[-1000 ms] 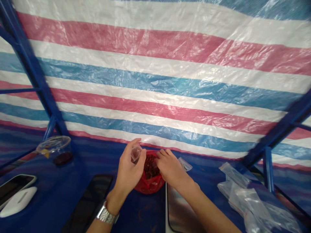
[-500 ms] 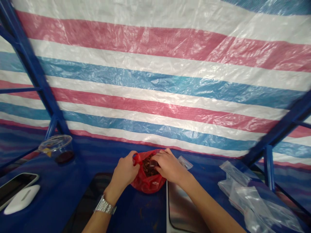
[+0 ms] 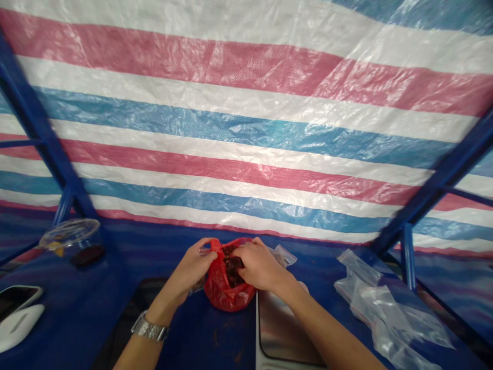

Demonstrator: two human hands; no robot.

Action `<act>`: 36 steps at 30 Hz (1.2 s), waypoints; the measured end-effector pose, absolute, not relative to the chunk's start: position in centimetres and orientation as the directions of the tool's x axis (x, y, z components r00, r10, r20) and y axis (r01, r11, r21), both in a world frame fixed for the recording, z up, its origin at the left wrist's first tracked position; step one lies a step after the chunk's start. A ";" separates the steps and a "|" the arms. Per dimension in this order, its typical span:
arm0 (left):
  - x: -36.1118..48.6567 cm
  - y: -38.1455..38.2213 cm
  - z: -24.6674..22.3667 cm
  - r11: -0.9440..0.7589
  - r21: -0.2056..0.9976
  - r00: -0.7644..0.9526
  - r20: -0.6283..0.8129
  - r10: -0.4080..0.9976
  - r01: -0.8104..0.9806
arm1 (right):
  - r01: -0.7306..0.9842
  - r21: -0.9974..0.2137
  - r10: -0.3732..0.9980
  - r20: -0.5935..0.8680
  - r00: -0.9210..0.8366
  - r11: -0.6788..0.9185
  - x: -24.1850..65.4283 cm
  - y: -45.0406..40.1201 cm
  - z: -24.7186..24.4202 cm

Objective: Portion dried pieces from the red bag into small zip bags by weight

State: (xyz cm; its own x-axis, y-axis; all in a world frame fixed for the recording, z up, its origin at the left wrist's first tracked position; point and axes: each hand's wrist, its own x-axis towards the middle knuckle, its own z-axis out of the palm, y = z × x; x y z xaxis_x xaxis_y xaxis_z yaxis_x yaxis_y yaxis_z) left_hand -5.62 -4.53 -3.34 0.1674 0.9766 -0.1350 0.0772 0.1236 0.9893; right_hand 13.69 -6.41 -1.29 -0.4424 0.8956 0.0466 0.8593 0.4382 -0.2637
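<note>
A red plastic bag stands with its mouth open on the blue surface, with dark brown, crumbly pieces inside. My left hand pinches the bag's left rim; a bit of clear plastic shows beside its fingers. On the other side, my right hand has its curled fingers in the bag's mouth, over the contents. What those fingertips hold is hidden. Under my right forearm lies a flat device with a shiny metal-like plate. A small clear bag sits just behind my right hand.
Clear zip bags lie in a pile at right. To the left are a clear plastic tub, a phone and a white case. A dark flat panel lies under my left forearm. Blue frame bars and a striped sheet rise behind.
The view has shifted slightly to the right. My left hand has drawn the bag's left rim upward, and clear plastic now shows by it. My right hand stays at the bag's mouth.
</note>
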 end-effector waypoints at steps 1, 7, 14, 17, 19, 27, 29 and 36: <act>-5.6 -4.6 -3.2 0.136 0.988 0.164 -0.147 0.975 0.080 | 0.874 -0.278 0.914 0.034 -0.405 0.398 13.6 -6.4 -1.1; -5.6 -4.6 -3.2 0.101 0.985 0.182 -0.125 0.975 0.138 | 0.850 -0.427 0.946 0.044 -0.321 0.308 13.4 -6.4 -1.2; -7.4 -3.0 -4.5 -0.095 0.909 0.003 0.103 0.995 0.405 | 0.799 -0.512 0.948 0.122 -0.296 0.315 14.4 -5.9 -2.1; -7.9 -2.7 -3.9 -0.121 0.796 -0.120 0.237 0.964 0.593 | 0.784 -0.529 0.946 0.160 -0.283 0.324 15.1 -5.8 -2.0; -7.9 -3.0 -3.3 -0.162 0.769 -0.165 0.328 0.930 0.618 | 0.775 -0.546 0.948 0.158 -0.277 0.317 15.5 -5.9 -1.5; -5.0 -5.5 -2.8 -0.545 0.710 0.094 0.568 0.817 0.446 | 0.609 -0.663 0.899 0.275 -0.342 0.435 17.3 -7.4 3.3; -4.2 -5.9 -3.0 -0.541 0.752 0.144 0.530 0.836 0.376 | 0.600 -0.652 0.885 0.305 -0.351 0.463 17.6 -8.0 4.4; -2.2 -6.7 -3.8 -0.404 0.914 0.202 0.393 0.897 0.015 | 0.721 -0.490 0.869 0.341 -0.359 0.490 16.2 -10.1 5.8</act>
